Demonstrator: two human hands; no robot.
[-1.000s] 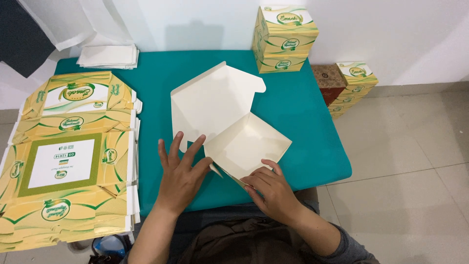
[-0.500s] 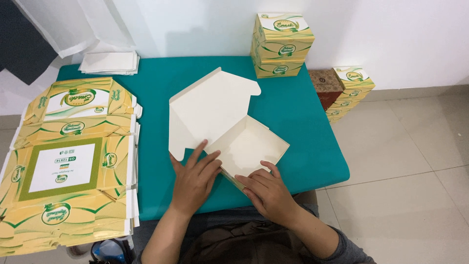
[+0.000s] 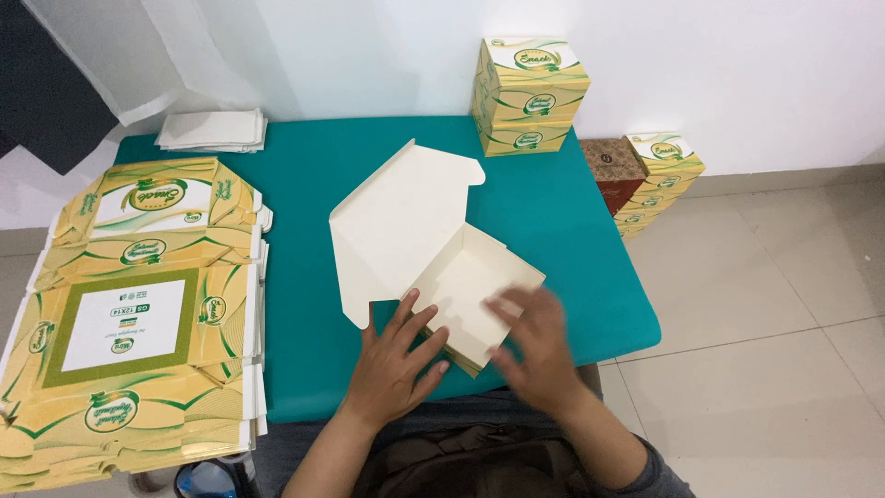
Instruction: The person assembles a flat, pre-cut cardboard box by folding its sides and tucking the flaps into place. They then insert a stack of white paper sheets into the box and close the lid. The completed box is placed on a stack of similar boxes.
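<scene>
Half-folded white box (image 3: 433, 249) under left hand (image 3: 396, 364), right hand (image 3: 535, 346).

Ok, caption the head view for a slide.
Two hands, left hand and right hand, fold a white cardboard box on a green table.

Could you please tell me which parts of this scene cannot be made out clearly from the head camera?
- Right hand: motion-blurred, so its finger positions on the half-folded white box are unclear.
- Near wall of that box: hidden behind both hands, the left hand included.
- Stack of flat printed cartons: cut off by the left and bottom edges.
- Brown box on the floor: partly hidden by the green table.
</scene>
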